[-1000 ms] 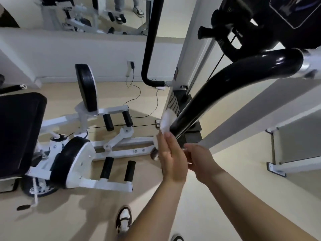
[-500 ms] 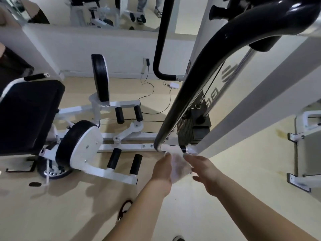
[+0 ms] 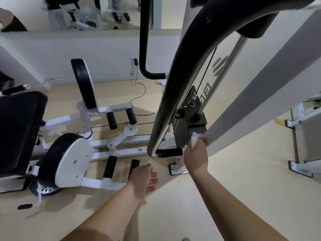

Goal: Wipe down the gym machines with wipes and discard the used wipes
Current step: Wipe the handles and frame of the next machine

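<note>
Far left: one black seat pad (image 3: 17,129) on the white leg machine (image 3: 121,152). Next, two round black pads (image 3: 83,84), one upright, one lower and nearer, and four black foam rollers (image 3: 112,120) in two pairs. Just right of the nearer pair: left hand (image 3: 147,178) above the floor (image 3: 243,171), fingers loose and apart, holding nothing. Then one curved black bar (image 3: 175,94) sloping down to a short black grip, with one weight stack (image 3: 187,126) behind. Right of that: right hand (image 3: 198,152) clamped on one white wipe (image 3: 194,141), pressing it against the lower edge of the slanted white frame post (image 3: 251,108). Far right: part of a second machine frame (image 3: 311,136). Against half a second ago: only one hand on the wipe instead of two, left hand dropped away lower and leftwards, wipe shifted from the bar's lower end over to the white post.
</note>
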{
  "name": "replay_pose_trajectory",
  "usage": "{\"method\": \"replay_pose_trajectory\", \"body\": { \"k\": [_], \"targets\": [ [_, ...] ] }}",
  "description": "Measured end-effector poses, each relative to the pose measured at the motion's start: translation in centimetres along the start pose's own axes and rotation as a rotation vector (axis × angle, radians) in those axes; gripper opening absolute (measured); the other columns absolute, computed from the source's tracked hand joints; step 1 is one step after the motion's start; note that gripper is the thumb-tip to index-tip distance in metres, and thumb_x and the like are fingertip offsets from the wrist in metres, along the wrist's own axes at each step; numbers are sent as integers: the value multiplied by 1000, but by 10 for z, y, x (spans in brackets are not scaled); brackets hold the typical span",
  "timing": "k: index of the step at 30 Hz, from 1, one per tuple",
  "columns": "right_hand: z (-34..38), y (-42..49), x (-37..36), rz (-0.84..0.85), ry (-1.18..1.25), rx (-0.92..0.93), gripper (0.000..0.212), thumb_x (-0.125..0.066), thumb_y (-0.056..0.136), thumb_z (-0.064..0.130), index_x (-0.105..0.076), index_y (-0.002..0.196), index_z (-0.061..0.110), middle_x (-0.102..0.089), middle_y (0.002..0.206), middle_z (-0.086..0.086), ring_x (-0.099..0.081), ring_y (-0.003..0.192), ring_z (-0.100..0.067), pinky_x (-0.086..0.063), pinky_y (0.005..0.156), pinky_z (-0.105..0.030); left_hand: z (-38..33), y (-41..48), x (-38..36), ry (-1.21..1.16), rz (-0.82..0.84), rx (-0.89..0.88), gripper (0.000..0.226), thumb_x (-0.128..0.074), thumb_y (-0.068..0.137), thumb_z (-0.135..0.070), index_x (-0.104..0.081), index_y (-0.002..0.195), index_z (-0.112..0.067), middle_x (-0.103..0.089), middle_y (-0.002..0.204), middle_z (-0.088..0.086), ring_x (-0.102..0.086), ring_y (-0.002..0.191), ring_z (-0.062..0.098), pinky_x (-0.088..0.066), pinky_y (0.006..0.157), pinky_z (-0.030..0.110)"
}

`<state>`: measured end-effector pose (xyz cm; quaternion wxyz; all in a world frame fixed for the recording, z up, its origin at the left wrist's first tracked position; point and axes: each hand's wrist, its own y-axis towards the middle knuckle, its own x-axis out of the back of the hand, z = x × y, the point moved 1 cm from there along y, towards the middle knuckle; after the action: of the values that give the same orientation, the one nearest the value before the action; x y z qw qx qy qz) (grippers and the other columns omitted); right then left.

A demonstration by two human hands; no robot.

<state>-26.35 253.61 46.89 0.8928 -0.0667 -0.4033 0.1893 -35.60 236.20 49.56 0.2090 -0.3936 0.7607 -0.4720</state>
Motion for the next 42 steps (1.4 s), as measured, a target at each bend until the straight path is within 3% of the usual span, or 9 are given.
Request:
{"method": "replay_pose_trajectory", "body": {
  "k": [4,8,12,16,23,28,32,37,42],
  "targets": [
    [-21,30,-57,194,-378,416,44,-52,86,-6,-61,129,4,-63,130,-15,-57,125,-33,-43,106,-41,-3,24,7,7,2,-25,35,-40,108,-36,-65,109,-11,-73,106,13,-72,97,31,-56,94,47],
    [-30,27,-101,261,-711,490,37,-56,80,5,-68,114,13,-71,110,-7,-61,117,-29,-25,119,-46,-5,40,30,-11,-13,-2,35,-39,108,-33,-65,106,-10,-75,102,11,-74,95,31,-60,81,42],
    [-11,-8,-124,270,-382,406,36,-53,85,-3,-65,115,13,-65,111,-7,-58,110,-31,-40,108,-45,0,41,56,-25,-57,29,35,-39,108,-32,-65,106,-8,-76,99,14,-72,88,30,-58,81,42],
    [37,-70,-114,392,428,-206,36,-41,101,4,-46,119,35,-53,110,-1,-50,99,-18,-41,94,-36,17,31,65,-52,-65,45,37,-41,108,-34,-66,106,-6,-77,95,14,-73,84,31,-58,81,43],
    [67,-99,-20,335,1019,-399,33,-40,96,-7,-67,112,4,-69,96,-12,-64,90,-24,-53,82,-36,-8,-9,42,-70,59,-84,43,-56,102,-45,-70,116,-7,-77,108,13,-73,102,28,-55,100,46],
    [62,-114,-4,425,625,-452,30,-63,87,6,-68,116,6,-78,96,-15,-74,91,-32,-58,75,-37,4,-28,16,-298,446,-14,51,-55,101,-53,-66,133,-16,-72,126,10,-66,122,26,-46,110,44],
    [68,-103,5,524,418,-354,26,-52,97,7,-64,119,13,-73,108,-12,-71,96,-27,-60,73,-38,9,-14,15,-442,124,44,38,-44,109,-39,-66,120,-10,-79,102,15,-75,95,32,-59,74,39],
    [60,-84,-3,457,223,-327,28,-59,94,23,-63,121,17,-69,103,-9,-64,89,-20,-52,82,-36,-45,2,46,-225,-350,-264,37,-31,109,-46,-52,119,-16,-62,109,1,-56,103,24,-45,91,38],
    [51,-51,-17,425,349,-422,24,-48,100,12,-69,109,4,-75,101,-23,-71,84,-31,-59,77,-42,-61,-10,-18,-163,-48,-604,46,-25,107,-55,-55,119,-22,-59,103,-10,-55,98,7,-40,83,17]
  ]
}}
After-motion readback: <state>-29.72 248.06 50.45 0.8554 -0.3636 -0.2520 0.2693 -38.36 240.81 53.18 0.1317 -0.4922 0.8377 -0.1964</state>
